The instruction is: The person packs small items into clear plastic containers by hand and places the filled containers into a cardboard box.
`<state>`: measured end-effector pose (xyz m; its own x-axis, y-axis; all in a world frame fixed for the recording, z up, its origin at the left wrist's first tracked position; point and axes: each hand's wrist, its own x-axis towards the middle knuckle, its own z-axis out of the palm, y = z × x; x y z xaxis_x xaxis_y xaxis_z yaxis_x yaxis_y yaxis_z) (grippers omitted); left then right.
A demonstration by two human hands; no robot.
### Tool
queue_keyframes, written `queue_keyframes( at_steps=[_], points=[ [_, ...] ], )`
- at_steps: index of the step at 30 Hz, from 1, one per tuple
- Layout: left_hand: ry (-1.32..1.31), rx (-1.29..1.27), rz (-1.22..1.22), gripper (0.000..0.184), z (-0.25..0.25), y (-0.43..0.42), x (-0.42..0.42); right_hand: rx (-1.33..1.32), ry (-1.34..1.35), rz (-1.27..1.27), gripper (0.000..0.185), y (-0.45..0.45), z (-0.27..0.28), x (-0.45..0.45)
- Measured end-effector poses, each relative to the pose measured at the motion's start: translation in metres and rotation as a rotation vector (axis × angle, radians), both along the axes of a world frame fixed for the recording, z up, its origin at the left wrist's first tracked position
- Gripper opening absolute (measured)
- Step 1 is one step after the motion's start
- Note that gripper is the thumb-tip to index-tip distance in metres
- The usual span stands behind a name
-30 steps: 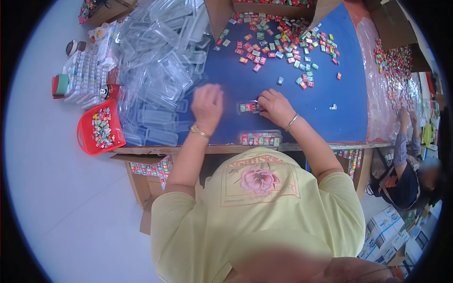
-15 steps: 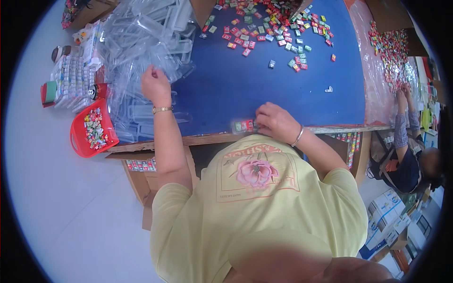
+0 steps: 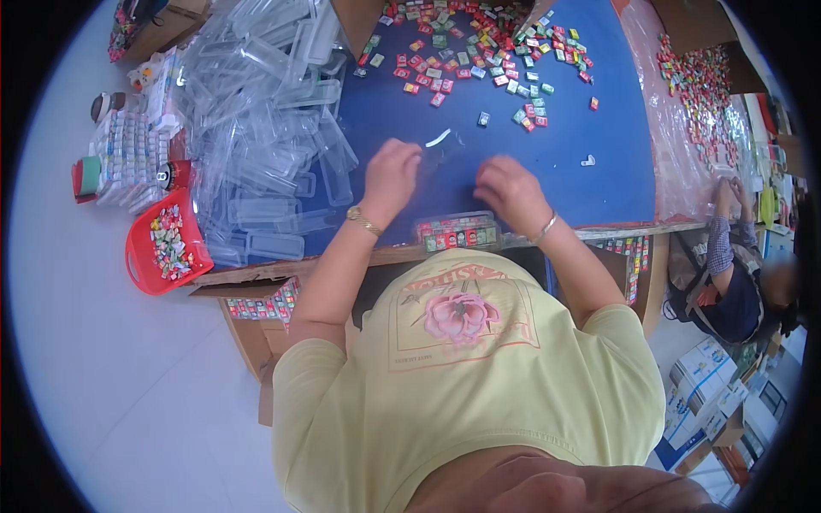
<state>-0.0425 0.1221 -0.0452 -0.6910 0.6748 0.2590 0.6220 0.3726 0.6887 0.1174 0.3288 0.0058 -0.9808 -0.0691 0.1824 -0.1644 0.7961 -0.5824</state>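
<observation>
My left hand is over the blue tabletop, its fingers closed at the edge of a clear plastic tray that is hard to make out and carries a bright white glare. To the right of it, my right hand has bent fingers with a gap to the thumb, and I see nothing in them; it is slightly blurred. Between my wrists, at the table's front edge, lies a clear plastic box filled with rows of small red and green printed packets. Neither hand touches that box.
Clear plastic trays are heaped on the left. Small colourful packets lie scattered at the back beside cardboard flaps. A red basket of packets is at the left edge. Another person works at the right near more packets.
My left hand has moved right from the tray heap, with a clear tray at its fingers. My right hand has left the filled box and moved up and right.
</observation>
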Motion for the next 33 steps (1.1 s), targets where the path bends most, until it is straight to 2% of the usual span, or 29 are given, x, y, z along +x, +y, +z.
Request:
queue_keyframes(
  at_steps=[2,6,8,11,13,16,17,19,21,23,25,26,29,31,33],
  points=[
    [0.022,-0.185,-0.111,0.012,0.001,0.008,0.008,0.055,0.11,-0.222,0.026,0.016,-0.007,-0.019],
    [0.092,-0.134,-0.03,0.015,0.008,0.033,-0.003,0.114,0.095,-0.256,0.025,0.036,-0.022,-0.05],
    [0.087,-0.08,0.1,0.019,0.006,0.057,-0.024,0.179,-0.018,-0.443,0.03,0.04,-0.027,-0.065],
    [0.19,-0.066,0.001,0.023,-0.013,0.086,-0.056,0.191,-0.114,-0.373,0.032,0.051,-0.058,-0.084],
    [0.242,-0.043,-0.079,0.023,-0.016,0.092,-0.061,0.182,-0.043,-0.336,0.029,0.051,-0.062,-0.091],
    [0.305,-0.098,-0.134,0.023,-0.017,0.081,-0.051,-0.017,-0.095,-0.164,0.027,0.043,-0.051,-0.084],
    [0.203,-0.101,-0.147,0.02,-0.015,0.075,-0.041,-0.02,-0.093,-0.167,0.027,0.044,-0.05,-0.084],
    [0.038,-0.109,-0.169,0.02,-0.011,0.067,-0.026,-0.28,-0.14,-0.258,0.023,0.05,-0.05,-0.082],
    [0.099,-0.06,-0.09,0.021,-0.016,0.072,-0.031,0.117,0.104,-0.443,0.025,0.072,-0.065,-0.091],
    [0.231,0.004,0.049,0.022,-0.015,0.084,-0.045,0.174,0.16,-0.49,0.025,0.089,-0.063,-0.108],
    [0.273,-0.022,0.08,0.021,-0.011,0.101,-0.065,0.331,0.166,-0.516,0.026,0.102,-0.065,-0.123],
    [0.288,-0.05,0.043,0.021,-0.009,0.108,-0.073,0.337,0.097,-0.482,0.024,0.103,-0.062,-0.128],
    [0.38,-0.162,-0.066,0.022,-0.016,0.113,-0.085,0.347,0.117,-0.413,0.02,0.094,-0.062,-0.129],
    [0.349,-0.179,-0.078,0.022,-0.019,0.103,-0.079,0.283,0.123,-0.386,0.019,0.092,-0.065,-0.118],
    [0.316,-0.202,-0.095,0.022,-0.022,0.086,-0.068,0.229,0.005,-0.293,0.022,0.084,-0.064,-0.101]
  ],
)
